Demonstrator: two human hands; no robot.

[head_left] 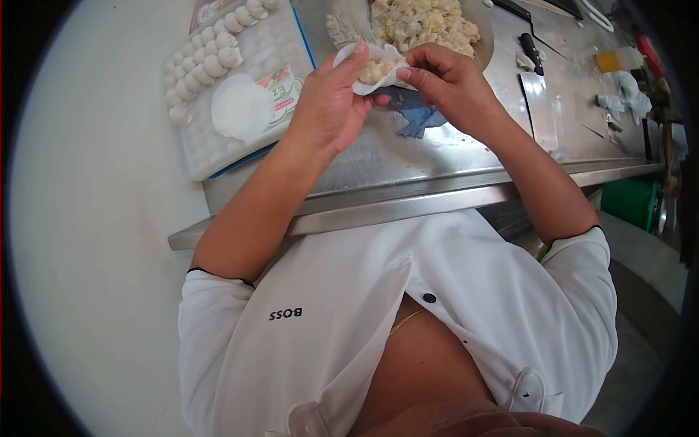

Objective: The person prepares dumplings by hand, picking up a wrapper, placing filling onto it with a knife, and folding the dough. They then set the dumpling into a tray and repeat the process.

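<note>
My left hand (328, 102) cups a round white dumpling wrapper (364, 86) with a lump of pale filling (378, 70) in it. My right hand (444, 84) pinches the wrapper's right edge with thumb and fingers. Both hands hover over a steel table (408, 175). Just beyond them sits a bowl (486, 44) heaped with yellowish filling (422, 22). To the left, a stack of round wrappers (240, 109) lies on a tray (218, 156) holding rows of folded dumplings (207, 54).
A blue cloth (419, 116) lies on the table under my hands. Knives (531, 51) and a cleaver (542, 109) rest to the right, with a yellow-capped bottle (619, 58) and crumpled rags (626, 98) further right. A green bucket (633, 202) stands below the table edge.
</note>
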